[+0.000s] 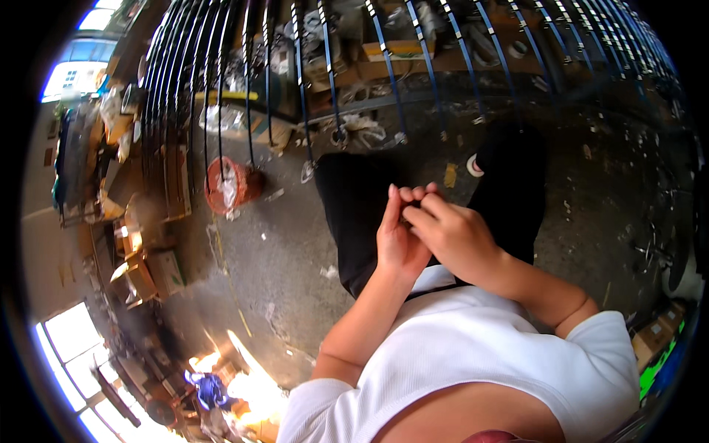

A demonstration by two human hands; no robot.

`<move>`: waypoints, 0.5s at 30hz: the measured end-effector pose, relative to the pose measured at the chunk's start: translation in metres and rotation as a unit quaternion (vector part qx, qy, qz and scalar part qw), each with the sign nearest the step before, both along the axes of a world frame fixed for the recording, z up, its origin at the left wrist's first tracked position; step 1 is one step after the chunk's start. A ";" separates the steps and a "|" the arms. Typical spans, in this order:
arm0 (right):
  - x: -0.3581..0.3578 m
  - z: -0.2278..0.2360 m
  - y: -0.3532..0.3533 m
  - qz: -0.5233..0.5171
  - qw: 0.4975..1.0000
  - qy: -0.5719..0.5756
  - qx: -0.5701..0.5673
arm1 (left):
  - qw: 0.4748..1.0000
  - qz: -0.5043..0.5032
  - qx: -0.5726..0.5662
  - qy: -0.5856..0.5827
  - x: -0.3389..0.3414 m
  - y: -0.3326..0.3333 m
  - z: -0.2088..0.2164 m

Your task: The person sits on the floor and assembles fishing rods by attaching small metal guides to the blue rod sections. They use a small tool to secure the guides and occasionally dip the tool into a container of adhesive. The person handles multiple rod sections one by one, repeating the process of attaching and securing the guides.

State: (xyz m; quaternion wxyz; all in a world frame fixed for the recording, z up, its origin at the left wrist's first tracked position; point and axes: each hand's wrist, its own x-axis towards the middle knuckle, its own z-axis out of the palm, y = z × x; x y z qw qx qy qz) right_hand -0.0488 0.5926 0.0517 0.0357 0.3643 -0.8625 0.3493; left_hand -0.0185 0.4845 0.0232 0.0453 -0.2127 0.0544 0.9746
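Observation:
My left hand (401,240) and my right hand (461,235) meet over my lap, just past the hem of my white shirt. The left palm is turned up, with its thumb pointing away from me and its fingers curled. Across it come the bent fingers of the right hand, touching the left fingertips. Both hands look closed in a pinch; anything between them is hidden. Beyond my knees hangs a row of long, thin dark rods (385,55) with pale bands, like fishing rods. Neither hand touches them.
A red bucket (253,182) holding plastic scraps stands on the floor at left. Cardboard boxes (164,272) are stacked farther left, by bright windows. Behind the rods, cluttered shelving (332,107) holds bags and boxes. Litter dots the grey floor (255,284). More boxes (653,336) lie at right.

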 end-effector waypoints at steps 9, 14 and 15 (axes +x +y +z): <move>0.003 -0.009 0.004 0.035 0.997 0.042 -0.046 | 0.998 0.050 0.020 -0.014 0.017 0.015 -0.011; 0.012 -0.013 0.019 0.000 0.997 0.075 -0.007 | 1.000 -0.016 -0.004 -0.002 0.018 0.027 -0.008; 0.013 -0.012 0.023 -0.008 0.997 0.073 -0.012 | 0.999 -0.044 -0.017 -0.003 0.017 0.028 -0.003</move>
